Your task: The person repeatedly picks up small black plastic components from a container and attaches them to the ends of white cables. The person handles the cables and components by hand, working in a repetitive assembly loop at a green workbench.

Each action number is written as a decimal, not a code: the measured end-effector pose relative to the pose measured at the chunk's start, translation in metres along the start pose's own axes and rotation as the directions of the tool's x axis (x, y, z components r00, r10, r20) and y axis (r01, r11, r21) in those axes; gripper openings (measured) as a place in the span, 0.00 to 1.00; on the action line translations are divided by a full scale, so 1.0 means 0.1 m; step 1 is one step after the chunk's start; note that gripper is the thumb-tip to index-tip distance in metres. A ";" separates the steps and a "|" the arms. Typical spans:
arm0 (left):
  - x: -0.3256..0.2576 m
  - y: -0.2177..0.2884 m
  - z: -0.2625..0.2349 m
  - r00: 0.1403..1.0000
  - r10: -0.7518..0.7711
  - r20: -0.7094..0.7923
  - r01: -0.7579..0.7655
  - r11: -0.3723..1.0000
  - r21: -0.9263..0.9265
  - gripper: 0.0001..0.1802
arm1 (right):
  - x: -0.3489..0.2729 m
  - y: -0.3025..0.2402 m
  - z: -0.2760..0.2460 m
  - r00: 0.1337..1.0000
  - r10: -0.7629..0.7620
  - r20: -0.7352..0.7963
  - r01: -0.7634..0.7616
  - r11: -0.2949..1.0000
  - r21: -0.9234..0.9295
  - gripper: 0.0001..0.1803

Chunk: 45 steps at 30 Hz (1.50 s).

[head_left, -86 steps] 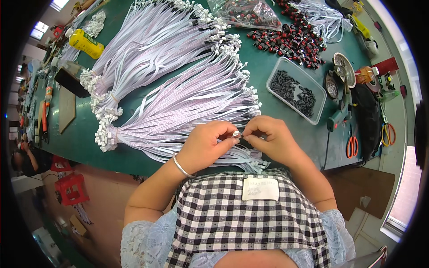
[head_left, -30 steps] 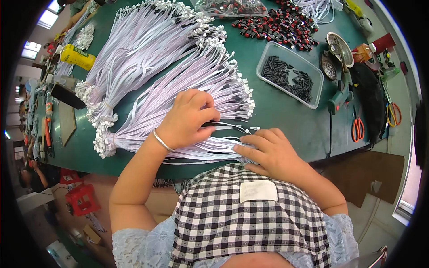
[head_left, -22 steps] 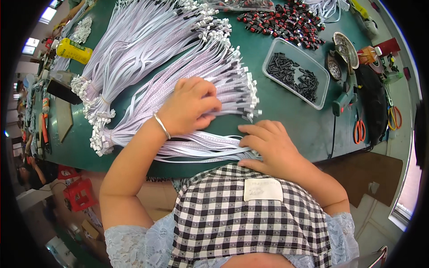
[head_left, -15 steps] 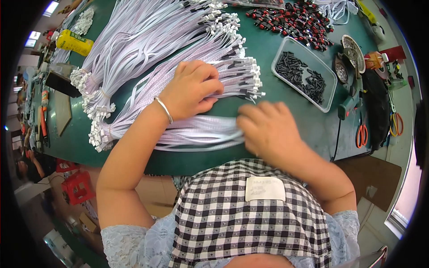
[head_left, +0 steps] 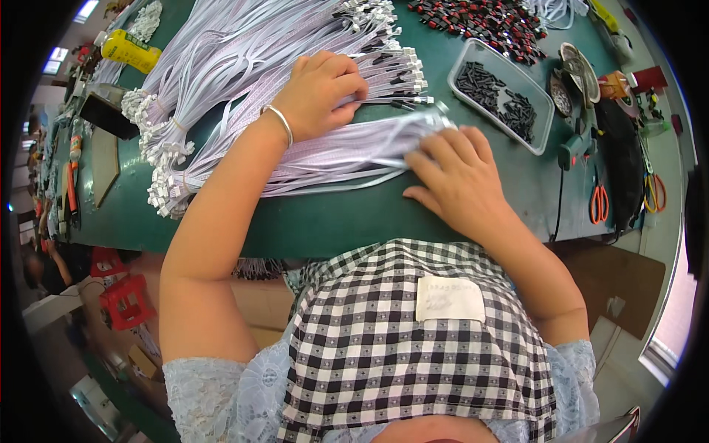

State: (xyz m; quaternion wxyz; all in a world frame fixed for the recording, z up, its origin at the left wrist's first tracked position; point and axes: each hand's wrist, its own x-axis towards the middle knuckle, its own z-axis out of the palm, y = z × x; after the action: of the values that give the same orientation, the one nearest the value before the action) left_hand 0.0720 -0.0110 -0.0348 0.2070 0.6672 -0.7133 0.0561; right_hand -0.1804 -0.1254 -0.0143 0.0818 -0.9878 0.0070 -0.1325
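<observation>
Bundles of flat white cables (head_left: pixel 325 151) with small white connectors lie across the green table. My left hand (head_left: pixel 317 96), a bangle at its wrist, rests on the nearest bundle. Its fingers are curled and its thumb closed in on some cables; just which strands are gripped is hidden. Close to the bundle's loose right ends, my right hand (head_left: pixel 464 177) has its fingers spread and thumb out. Its fingertips touch or nearly touch the ends, which are blurred by motion. White connectors (head_left: pixel 168 193) gather at the bundle's left end, and some right ends carry black sleeves.
A clear plastic tray (head_left: pixel 545 133) of short black tubes stands to the right. Behind it is a pile of black and red parts (head_left: pixel 480 26). A green glue gun (head_left: pixel 572 155), orange-handled scissors (head_left: pixel 599 205) and a yellow bottle (head_left: pixel 131 50) lie around.
Both hands have shifted away from me in the picture, along with the whole table. My right hand's fingers have spread, and the loose cable ends have swung farther from me.
</observation>
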 end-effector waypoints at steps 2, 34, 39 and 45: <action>0.01 0.03 -0.02 1.000 -0.004 0.011 0.003 1.000 0.016 0.10 | 0.02 -0.02 0.12 0.987 0.094 -0.130 -0.097 0.995 -0.019 0.24; 0.02 0.05 0.05 0.998 -0.045 0.049 0.037 0.987 0.158 0.11 | -0.33 -0.26 0.08 0.999 0.012 0.039 -0.011 1.000 -0.015 0.34; 0.00 0.05 0.02 0.991 -0.081 0.102 0.062 0.981 0.182 0.10 | -0.37 -0.66 -0.22 0.997 -0.016 0.082 0.018 0.999 -0.029 0.31; 0.03 0.03 0.08 0.997 -0.049 0.064 0.037 0.984 0.175 0.09 | -0.50 -0.49 0.00 0.979 -0.171 0.114 0.166 0.985 0.048 0.26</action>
State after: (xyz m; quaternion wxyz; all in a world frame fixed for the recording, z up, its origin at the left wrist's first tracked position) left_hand 0.0674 -0.0159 -0.0404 0.1248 0.6994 -0.6979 0.0909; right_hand -0.2295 -0.0756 -0.0194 0.0895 -0.9891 -0.0839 -0.0808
